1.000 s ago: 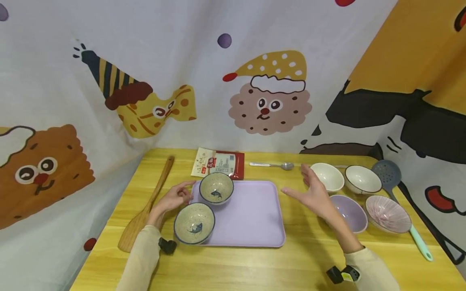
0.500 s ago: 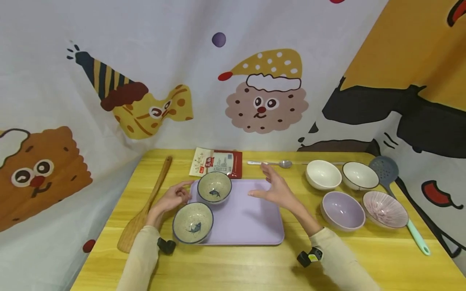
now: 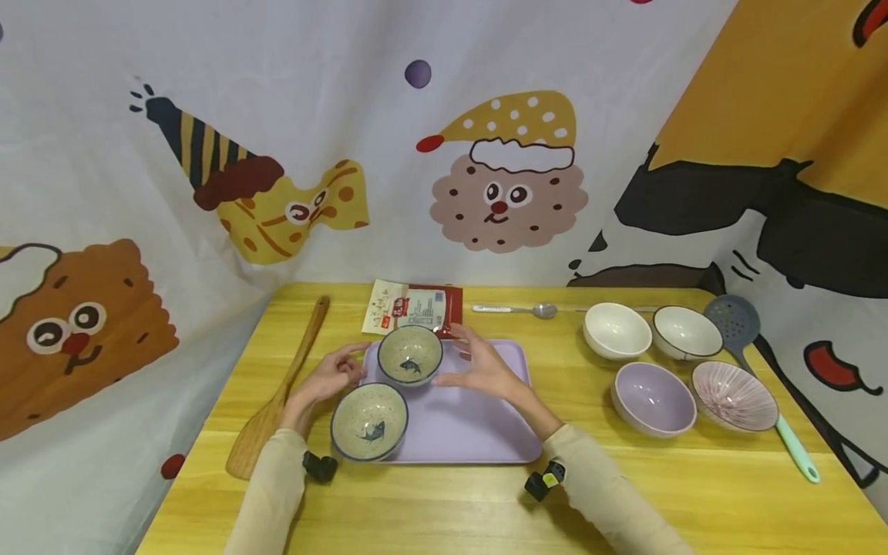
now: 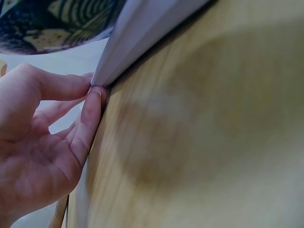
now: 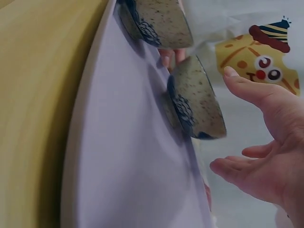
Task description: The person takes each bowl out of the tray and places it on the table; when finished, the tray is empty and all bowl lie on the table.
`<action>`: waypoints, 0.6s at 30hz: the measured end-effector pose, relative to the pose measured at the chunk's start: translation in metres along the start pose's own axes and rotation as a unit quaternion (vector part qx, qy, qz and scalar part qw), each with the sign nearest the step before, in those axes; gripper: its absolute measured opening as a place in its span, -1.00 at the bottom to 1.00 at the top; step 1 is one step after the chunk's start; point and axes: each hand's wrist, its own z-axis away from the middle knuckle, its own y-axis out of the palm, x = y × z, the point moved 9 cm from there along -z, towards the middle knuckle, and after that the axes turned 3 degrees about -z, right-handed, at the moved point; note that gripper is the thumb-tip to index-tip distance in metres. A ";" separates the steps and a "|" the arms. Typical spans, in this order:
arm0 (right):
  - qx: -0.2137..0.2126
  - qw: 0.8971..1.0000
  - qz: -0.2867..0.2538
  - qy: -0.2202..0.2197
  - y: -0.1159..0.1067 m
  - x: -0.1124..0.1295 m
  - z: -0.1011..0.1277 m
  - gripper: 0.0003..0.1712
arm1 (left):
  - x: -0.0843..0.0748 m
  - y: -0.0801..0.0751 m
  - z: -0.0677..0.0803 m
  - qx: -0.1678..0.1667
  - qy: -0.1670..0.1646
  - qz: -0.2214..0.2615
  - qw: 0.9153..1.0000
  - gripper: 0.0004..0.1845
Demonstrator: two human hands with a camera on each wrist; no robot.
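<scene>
R hand, fingers spread, nears speckled bowl on lilac tray; L hand pinches tray's edge.

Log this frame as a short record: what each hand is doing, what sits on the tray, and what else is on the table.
left hand: pinches the left edge of the lilac tray
right hand: open, beside the far fish bowl, contact unclear
on tray: far fish bowl; near fish bowl
left of tray: wooden spatula
behind tray: red packet, metal spoon
right of tray: four bowls, slotted spoon
</scene>
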 end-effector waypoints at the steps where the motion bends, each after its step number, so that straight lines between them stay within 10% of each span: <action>1: 0.003 1.000 0.000 0.001 0.004 -0.001 -0.002 0.29 | 0.000 0.000 0.000 0.000 0.001 0.000 1.000 -0.35; 10: 0.008 0.999 0.039 -0.025 0.030 0.006 -0.017 0.40 | -0.039 -0.005 0.019 0.005 -0.001 0.009 1.000 -0.39; 18: 0.015 0.999 0.043 -0.019 0.040 0.003 -0.027 0.47 | -0.020 -0.002 0.010 0.002 -0.002 -0.005 1.000 -0.38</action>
